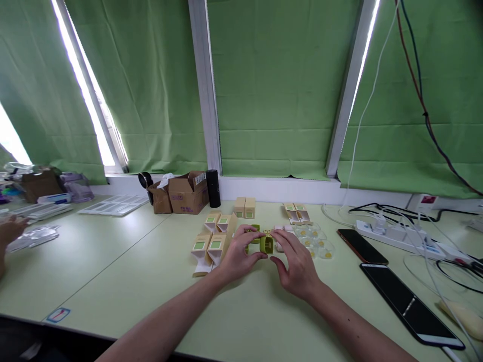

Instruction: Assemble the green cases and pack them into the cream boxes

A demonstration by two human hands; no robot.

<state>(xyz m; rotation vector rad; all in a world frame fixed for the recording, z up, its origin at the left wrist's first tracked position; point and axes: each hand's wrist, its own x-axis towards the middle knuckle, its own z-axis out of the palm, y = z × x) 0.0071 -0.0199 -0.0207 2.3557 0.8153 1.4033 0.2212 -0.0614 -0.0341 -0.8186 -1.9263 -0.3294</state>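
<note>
My left hand [244, 254] is closed on a small olive-green plastic piece [266, 245], square with rounded corners and hollow, pinched between thumb and fingers. More green plastic [255, 229] shows just behind it, partly hidden by the fingers. My right hand [296, 261] is at the piece's right side, thumb and fingers apart, the fingertips close to its edge; whether they touch it I cannot tell. Left of my hands stand several small tan boxes [201, 244] with green labels and open flaps. Beyond my right hand lie clear rounded packs with yellow spots [313, 239] and a pale pink item [284, 229].
More tan boxes [244, 207] and an open pair [297, 213] stand farther back. Phones [362, 246] and a tablet-like device [411, 304] lie right, near a power strip [400, 236] with cables. Cardboard boxes [188, 193] and a black cylinder [213, 188] stand behind. Another person's hand [11, 231] is far left.
</note>
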